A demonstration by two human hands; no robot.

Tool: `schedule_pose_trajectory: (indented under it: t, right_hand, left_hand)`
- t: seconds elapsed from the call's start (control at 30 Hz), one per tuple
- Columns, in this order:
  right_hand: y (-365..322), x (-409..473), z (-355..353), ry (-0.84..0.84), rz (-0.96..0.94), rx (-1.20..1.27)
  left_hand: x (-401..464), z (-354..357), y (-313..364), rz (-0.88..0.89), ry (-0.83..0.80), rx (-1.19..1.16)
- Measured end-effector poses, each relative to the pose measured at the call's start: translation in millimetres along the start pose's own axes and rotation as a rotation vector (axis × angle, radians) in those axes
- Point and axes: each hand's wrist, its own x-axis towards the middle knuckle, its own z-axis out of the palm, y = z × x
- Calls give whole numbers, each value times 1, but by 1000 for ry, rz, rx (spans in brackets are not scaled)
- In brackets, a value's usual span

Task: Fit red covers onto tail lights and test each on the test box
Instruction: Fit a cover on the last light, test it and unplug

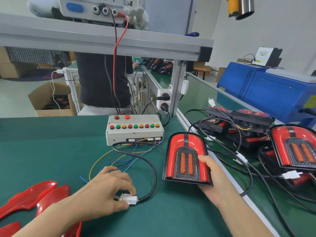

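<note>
On the green tabletop [51, 151] the right hand [215, 182] holds a tail light [186, 156] by its lower right corner, thumb laid over the front edge and fingers curled beneath, so the lamp sits tilted up with its red cover facing the person. The left hand [109, 190] pinches a white connector [129, 199] between thumb and fingertips; a black cable [154, 170] loops away from it toward the lamp, and thin coloured wires [109, 161] trail back to the grey test box [135, 130] with its row of red, green and orange buttons. Loose red covers [34, 195] lie at the near left edge, and more tail lights [294, 147] are heaped with their leads on the conveyor to the right. The lamp looks like rigid moulded plastic, light enough for one hand, but its glossy lens would probably smear or scratch, so holding the black rim seems wise. The connector is small and stiff; I'd grip its housing, not the wires, which look thin and easily pulled from their crimps. The loose covers appear thin and somewhat springy, best lifted by their edges.
</note>
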Motion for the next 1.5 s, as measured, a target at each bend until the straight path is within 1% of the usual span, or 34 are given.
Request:
schedule_pose_trajectory:
  t: [0.13,0.23,0.3,0.33,0.4,0.47,0.53,0.6,0.63,0.67,0.7,0.77,0.83,0.93,1.1,1.33,1.5]
  right_hand:
    - [7,4,6,-42,32,187]
    - [8,9,7,-83,12,211]
    - [9,12,5,-116,-4,210]
    - [10,14,2,-132,-10,200]
    - [12,14,-1,-168,-18,173]
    - [13,12,-1,-186,-19,145]
    - [12,10,0,-188,-24,129]
    - [10,8,3,-194,-29,113]
    - [10,7,3,-200,-27,98]
    - [9,7,3,-205,-20,77]
    - [10,6,3,-210,-11,52]
    - [11,5,3,-227,5,2]
    - [11,6,4,-249,2,-37]
    - [12,9,3,-262,20,-59]
    - [16,13,0,-229,7,-64]
    - [19,9,3,-157,-55,-60]
    - [21,10,0,-152,-81,-98]
  left_hand:
    - [1,0,0,-12,-19,-7]
    - [2,-4,5,1,-22,-25]
    - [2,-10,10,-10,37,-125]
    - [3,-14,12,-38,95,-208]
    - [8,-23,13,-109,286,-330]
    - [16,-31,11,-191,505,-362]
    - [26,-40,4,-292,673,-369]
    - [37,-48,-7,-400,774,-357]
    - [44,-51,-15,-465,788,-328]
    - [50,-53,-23,-541,760,-266]
    - [57,-54,-30,-628,688,-175]
    - [70,-52,-41,-765,499,25]
    - [82,-45,-47,-818,385,130]
    - [94,-37,-54,-863,309,205]
    - [99,-34,-62,-888,283,273]
    - [97,-29,-66,-823,381,436]
    - [94,-30,-67,-796,334,508]
